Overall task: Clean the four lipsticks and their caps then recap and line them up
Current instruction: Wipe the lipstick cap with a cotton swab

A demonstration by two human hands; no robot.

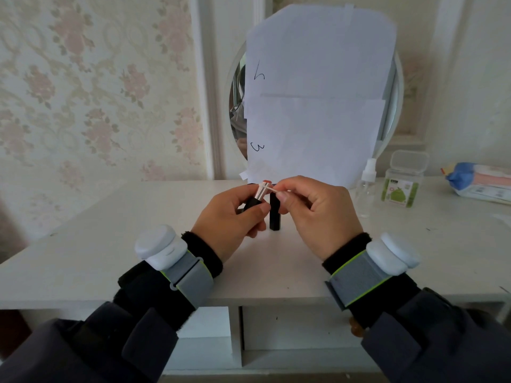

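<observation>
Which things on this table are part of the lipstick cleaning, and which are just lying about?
In the job: open lipstick in left hand; cotton swab in right hand; black cap; spray bottle; swab box.

Lying about: paper-covered mirror; wipes packet.

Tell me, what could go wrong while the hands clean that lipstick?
1. The left hand holds the open lipstick with its orange tip bare, right beside the cotton swab pinched by the right hand. A slip could smear or dent the tip.
2. A black lipstick piece stands upright on the table just between the hands. A nudge might topple it.
3. The spray bottle stands near the right hand and could be knocked over.
</observation>
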